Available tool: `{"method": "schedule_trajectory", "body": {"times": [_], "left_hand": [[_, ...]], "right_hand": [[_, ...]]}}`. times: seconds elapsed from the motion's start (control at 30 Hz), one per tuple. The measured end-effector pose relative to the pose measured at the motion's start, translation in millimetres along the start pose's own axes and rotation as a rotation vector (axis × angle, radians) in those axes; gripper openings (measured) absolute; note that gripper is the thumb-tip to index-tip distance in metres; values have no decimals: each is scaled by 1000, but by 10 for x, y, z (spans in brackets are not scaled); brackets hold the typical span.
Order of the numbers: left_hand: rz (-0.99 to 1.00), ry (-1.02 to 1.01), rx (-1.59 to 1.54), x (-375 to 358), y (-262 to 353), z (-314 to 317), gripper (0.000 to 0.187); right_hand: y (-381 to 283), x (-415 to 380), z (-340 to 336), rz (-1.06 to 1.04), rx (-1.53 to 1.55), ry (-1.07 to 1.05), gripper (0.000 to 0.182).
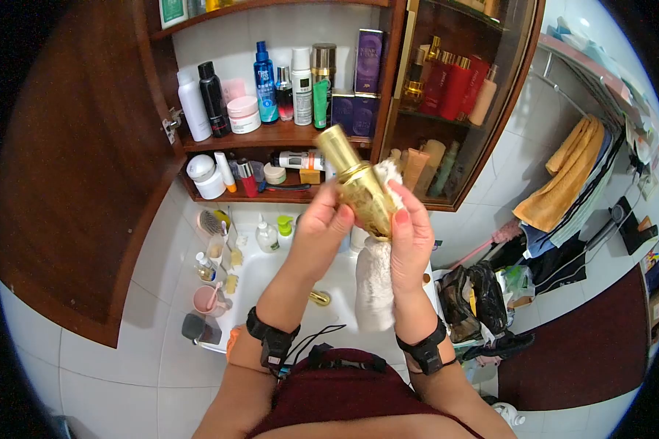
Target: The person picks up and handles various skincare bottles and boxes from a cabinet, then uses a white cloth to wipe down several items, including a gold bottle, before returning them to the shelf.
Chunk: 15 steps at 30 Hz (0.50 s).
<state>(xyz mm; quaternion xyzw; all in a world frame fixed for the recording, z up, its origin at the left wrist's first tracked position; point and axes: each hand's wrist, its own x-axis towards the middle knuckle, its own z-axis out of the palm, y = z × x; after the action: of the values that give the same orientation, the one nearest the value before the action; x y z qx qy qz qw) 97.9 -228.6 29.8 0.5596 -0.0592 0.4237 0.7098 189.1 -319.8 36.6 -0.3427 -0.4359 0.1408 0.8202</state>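
A shiny gold cosmetic bottle (370,203) is held up tilted in front of the cabinet, its tall gold cap pointing to the upper left. My left hand (331,214) is closed on the bottle's left side, thumb toward me. On the other side my right hand (413,228) pinches a white fluffy cloth (375,289) and presses it against the bottle. Part of the cloth shows behind the bottle's shoulder, and the rest hangs down over the sink (263,271). The fingers behind the bottle are partly hidden.
An open wooden door (73,168) stands at the left. Cabinet shelves (271,137) hold several bottles, jars and boxes close beyond my hands. A brass faucet (319,298), soap bottles (267,235) and a pink cup (207,300) are around the sink. Towels (564,175) hang at right.
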Motion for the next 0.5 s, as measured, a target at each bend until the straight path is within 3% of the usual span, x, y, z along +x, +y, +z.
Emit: {"method": "schedule_trajectory", "body": {"times": [0.07,0.17,0.3,0.43,0.5], "left_hand": [[-24,-6,-111,-77,-24,47,55],[-52,75,-150,-71,32,173,50],[-57,116,-201,-54,74,195,46],[-86,197,-195,-75,11,293,44],[-129,232,-216,-104,31,376,44]], "right_hand": [[9,-9,0,-6,-23,50,26],[-86,-40,79,-214,-358,61,21],[-91,-68,111,-284,-529,57,18],[-215,73,223,-604,-676,-23,32],[-237,238,256,-614,-613,-217,40]]}}
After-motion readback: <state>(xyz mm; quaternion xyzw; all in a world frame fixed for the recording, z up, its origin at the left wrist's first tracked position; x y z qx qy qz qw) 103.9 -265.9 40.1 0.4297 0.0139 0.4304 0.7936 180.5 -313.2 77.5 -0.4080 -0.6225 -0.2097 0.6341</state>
